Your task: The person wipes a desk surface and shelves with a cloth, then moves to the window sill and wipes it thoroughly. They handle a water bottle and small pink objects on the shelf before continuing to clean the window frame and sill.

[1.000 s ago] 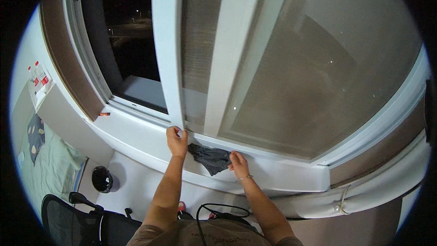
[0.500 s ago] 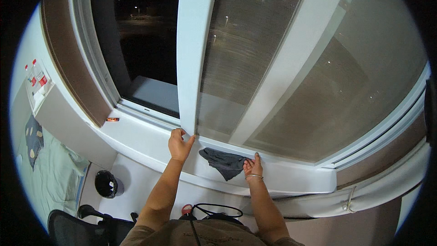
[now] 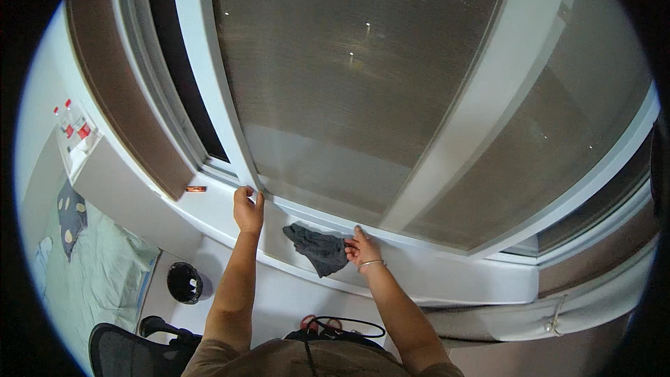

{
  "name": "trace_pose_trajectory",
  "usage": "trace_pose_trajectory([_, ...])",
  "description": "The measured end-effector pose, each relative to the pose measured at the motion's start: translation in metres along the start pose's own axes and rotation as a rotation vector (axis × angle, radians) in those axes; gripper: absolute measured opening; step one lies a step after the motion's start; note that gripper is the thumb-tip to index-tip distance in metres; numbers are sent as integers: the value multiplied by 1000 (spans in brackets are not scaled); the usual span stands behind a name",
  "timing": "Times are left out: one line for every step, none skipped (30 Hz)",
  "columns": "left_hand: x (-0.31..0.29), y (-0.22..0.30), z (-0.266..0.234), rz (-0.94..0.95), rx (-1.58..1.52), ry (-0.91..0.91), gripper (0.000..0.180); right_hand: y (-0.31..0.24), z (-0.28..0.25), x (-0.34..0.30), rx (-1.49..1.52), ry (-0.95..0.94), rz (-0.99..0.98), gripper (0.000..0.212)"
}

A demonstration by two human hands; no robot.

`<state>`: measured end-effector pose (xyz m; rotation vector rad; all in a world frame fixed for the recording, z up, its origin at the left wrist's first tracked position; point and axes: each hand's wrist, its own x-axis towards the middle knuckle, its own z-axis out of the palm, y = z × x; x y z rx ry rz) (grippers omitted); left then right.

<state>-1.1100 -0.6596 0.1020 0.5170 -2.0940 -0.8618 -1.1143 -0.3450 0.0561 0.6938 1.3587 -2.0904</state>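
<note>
My left hand [image 3: 248,210] is closed at the lower left corner of the sliding screen panel [image 3: 335,119], its fingers round the white frame upright [image 3: 206,49]. Farther right along the bottom rail, my right hand [image 3: 361,248] has its thumb up against the frame. Its curled fingers pinch one end of a dark grey cloth [image 3: 317,248]. The rest of the cloth lies crumpled on the white window sill [image 3: 447,276], between my two hands. A narrow dark gap [image 3: 183,63] shows between the panel and the left window jamb.
A small orange object [image 3: 196,189] lies on the sill at the left. Below stand a black-lined bin [image 3: 185,283] and a black chair [image 3: 132,349]. Farther left are a bed [image 3: 105,272] and red-capped bottles [image 3: 78,122]. A tied curtain [image 3: 509,324] hangs at right.
The screen panel has slid left, narrowing the dark opening and baring a gap at the far right. Both hands have moved left with it, and the grey cloth has come along with my right hand.
</note>
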Motion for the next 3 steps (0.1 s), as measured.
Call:
trace_pose_trajectory([9, -9, -2, 14, 54, 5, 25, 4, 7, 7, -5, -23, 11, 54])
trace_pose_trajectory([15, -21, -7, 17, 108, 3, 25, 8, 17, 8, 32, -46, 34, 55])
trace_pose_trajectory([16, -31, -11, 13, 119, 11, 25, 10, 27, 11, 69, -68, 58, 56])
